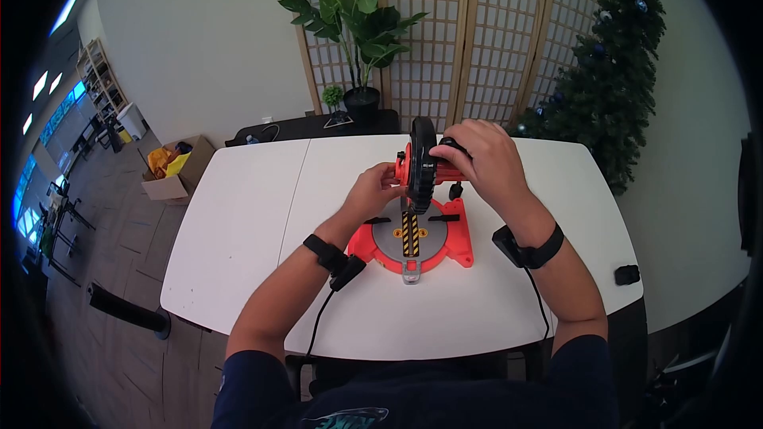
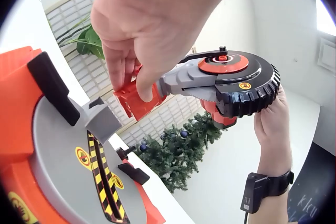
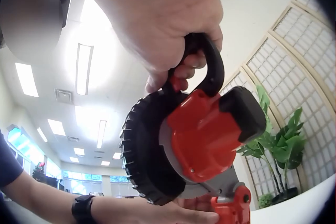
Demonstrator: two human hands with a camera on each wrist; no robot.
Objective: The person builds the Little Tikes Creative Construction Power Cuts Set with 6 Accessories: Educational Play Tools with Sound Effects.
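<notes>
A toy miter saw with a red base [image 1: 462, 232] and grey round turntable [image 2: 63, 153] stands on the white table. Its black-guarded saw head [image 1: 422, 160] is raised above the yellow-and-black striped slot [image 1: 410, 234]. My right hand [image 1: 489, 155] grips the black loop handle [image 3: 212, 66], fingers curled through it. With thumb and fingers, my left hand [image 2: 144, 29] pinches the red hinge piece [image 2: 137, 100] at the back of the saw arm. The left fingertips are partly hidden behind that piece in the left wrist view.
A small black object [image 1: 627, 275] lies at the table's right edge. Behind the white table [image 1: 238, 222] are a dark low table [image 1: 302, 129] with a potted plant [image 1: 362, 99], a folding screen and a decorated tree [image 1: 612, 71]. An open cardboard box [image 1: 179, 175] sits on the floor at left.
</notes>
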